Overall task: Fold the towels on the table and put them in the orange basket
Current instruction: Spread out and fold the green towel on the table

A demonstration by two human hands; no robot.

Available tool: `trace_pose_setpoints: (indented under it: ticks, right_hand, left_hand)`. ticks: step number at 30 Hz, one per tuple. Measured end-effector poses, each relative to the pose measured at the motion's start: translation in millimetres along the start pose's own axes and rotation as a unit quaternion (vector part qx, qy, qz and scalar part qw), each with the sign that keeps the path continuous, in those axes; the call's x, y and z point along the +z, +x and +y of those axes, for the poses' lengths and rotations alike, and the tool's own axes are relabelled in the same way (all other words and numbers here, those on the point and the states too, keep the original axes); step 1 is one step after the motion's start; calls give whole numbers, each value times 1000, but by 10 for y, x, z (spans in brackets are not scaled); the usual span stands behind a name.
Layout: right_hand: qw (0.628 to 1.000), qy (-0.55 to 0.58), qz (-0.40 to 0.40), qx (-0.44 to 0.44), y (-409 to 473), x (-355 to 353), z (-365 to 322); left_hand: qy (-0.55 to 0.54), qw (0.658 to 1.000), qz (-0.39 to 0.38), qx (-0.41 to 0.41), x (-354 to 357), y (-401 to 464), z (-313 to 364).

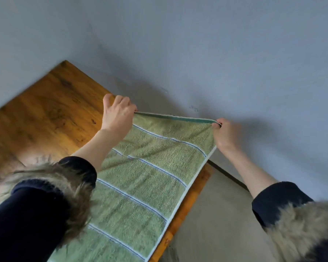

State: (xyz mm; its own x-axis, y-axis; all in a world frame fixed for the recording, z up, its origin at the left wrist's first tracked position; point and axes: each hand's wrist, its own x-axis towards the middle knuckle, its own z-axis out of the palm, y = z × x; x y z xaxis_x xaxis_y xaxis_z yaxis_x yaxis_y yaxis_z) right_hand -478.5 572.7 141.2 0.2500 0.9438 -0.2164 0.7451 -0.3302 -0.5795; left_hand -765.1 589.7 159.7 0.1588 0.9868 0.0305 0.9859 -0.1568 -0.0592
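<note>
A green towel (pixel 146 176) with thin white and blue stripes is stretched out over the right end of the wooden table (pixel 45 114). My left hand (pixel 116 115) pinches its far left corner. My right hand (pixel 225 135) pinches its far right corner, and the far edge runs taut between them, lifted above the table. The towel's near part runs down toward me and out of the picture at the bottom. The orange basket is not in view.
A grey wall (pixel 197 44) rises right behind the table. Grey floor (pixel 216 214) lies to the right of the table's right edge. My dark sleeves with fur cuffs fill the lower corners.
</note>
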Motion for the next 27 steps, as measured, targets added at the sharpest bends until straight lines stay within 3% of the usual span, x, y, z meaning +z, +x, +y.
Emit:
trace_pose_setpoints:
  ticks: [4, 9, 16, 27]
  right_hand:
    - [993, -16, 97, -57, 213, -278, -275]
    - [986, 17, 136, -99, 229, -540, -583]
    - [981, 10, 115, -158, -352, -521, -713]
    - [974, 33, 119, -189, -2106, -449, -763]
  left_hand:
    - [-69, 994, 64, -51, -260, 253, -55]
    - [-144, 977, 134, -85, -628, 366, -179]
    - [-162, 977, 142, 5, -814, -175, -470]
    - [-185, 966, 172, 62, -1151, -1875, -944]
